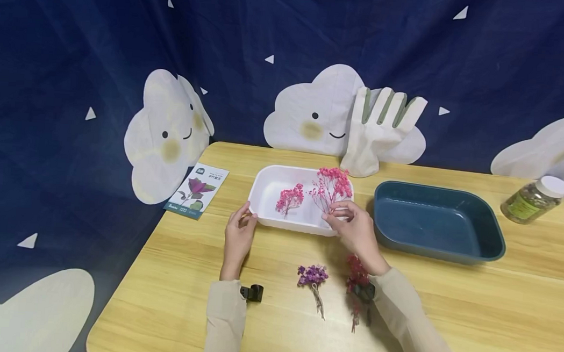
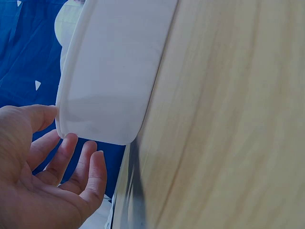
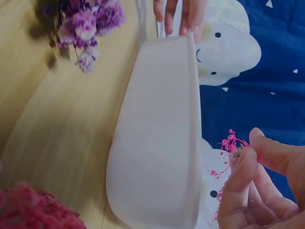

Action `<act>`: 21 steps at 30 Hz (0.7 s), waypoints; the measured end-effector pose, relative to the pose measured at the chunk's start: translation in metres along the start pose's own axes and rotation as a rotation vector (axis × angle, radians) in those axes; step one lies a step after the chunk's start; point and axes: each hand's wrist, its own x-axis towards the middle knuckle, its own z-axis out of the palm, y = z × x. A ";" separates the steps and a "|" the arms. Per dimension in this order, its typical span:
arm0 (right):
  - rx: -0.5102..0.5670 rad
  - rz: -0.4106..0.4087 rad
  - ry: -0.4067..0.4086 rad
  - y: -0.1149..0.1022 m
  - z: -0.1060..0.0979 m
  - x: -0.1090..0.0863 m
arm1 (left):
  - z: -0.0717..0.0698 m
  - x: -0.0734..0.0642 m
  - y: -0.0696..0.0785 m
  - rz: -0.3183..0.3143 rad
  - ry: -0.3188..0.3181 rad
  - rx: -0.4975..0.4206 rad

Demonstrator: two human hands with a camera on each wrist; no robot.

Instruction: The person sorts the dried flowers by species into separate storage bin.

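Observation:
My right hand (image 1: 357, 233) pinches the stem end of a pink dried flower sprig (image 1: 334, 183) between thumb and fingertips, over the right part of a white plastic tub (image 1: 303, 227). A second pink sprig (image 1: 290, 199) lies inside that tub. At the tub's near left corner, my left hand (image 1: 238, 239) holds the rim with thumb and fingertips; the left wrist view shows its other fingers bent beside the end wall. Nearer to me on the table lie a purple dried flower bunch (image 1: 312, 275) and a dark pink bunch (image 1: 357, 269), the latter partly hidden by my right wrist.
A dark green tub (image 1: 432, 250) stands right of the white one, with a white-capped jar (image 1: 535, 199) lying beyond it. A flower-printed packet (image 1: 197, 191) lies at the table's left edge. A white glove (image 1: 379, 128) stands at the back against the cloud-patterned curtain.

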 end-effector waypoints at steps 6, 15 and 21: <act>0.014 -0.014 -0.013 0.001 0.005 0.010 | 0.000 0.000 -0.001 0.008 0.001 0.001; 0.080 -0.029 -0.030 0.003 0.013 0.022 | 0.000 0.000 -0.003 0.005 0.005 -0.004; 0.105 -0.023 -0.039 0.004 0.018 0.026 | 0.001 0.000 -0.003 0.011 0.003 -0.003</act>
